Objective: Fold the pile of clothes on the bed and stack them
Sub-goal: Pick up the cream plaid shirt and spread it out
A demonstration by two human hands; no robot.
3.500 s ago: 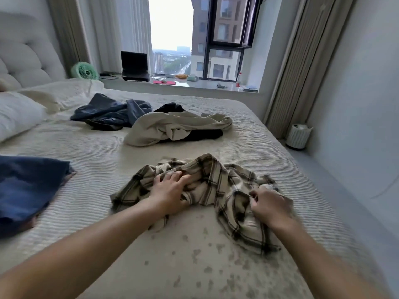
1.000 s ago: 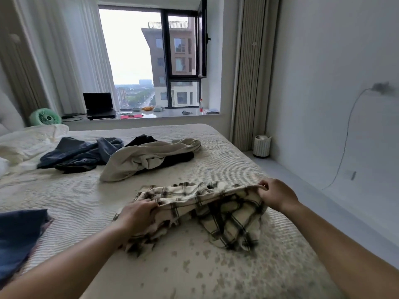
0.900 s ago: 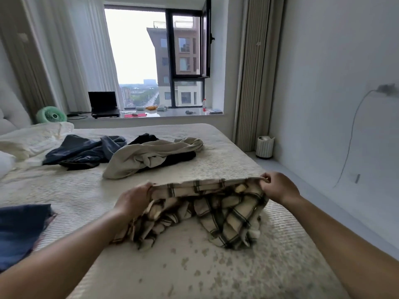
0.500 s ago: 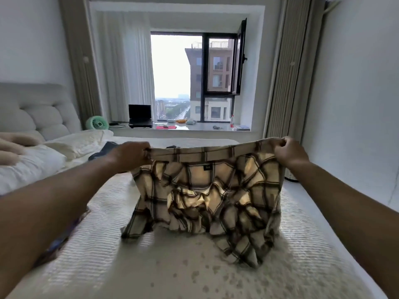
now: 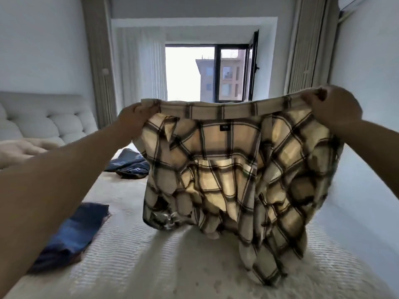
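Note:
A cream and dark plaid garment [image 5: 233,173] hangs in the air in front of me, stretched wide by its top band. My left hand [image 5: 135,120] grips the band's left end and my right hand [image 5: 335,108] grips its right end. The garment's lower edge trails onto the bed [image 5: 168,262]. A folded blue garment [image 5: 71,234] lies on the bed at lower left. A dark blue crumpled garment [image 5: 129,164] lies farther back, partly hidden behind the plaid one. The rest of the pile is hidden.
Pillows [image 5: 23,149] and a padded headboard [image 5: 47,117] stand at the left. A window [image 5: 207,72] with curtains is straight ahead. The bed's right edge drops to the floor [image 5: 364,190] along a white wall.
Both hands have raised the plaid garment from the bed up to chest height and pulled its band taut. The view has tilted upward.

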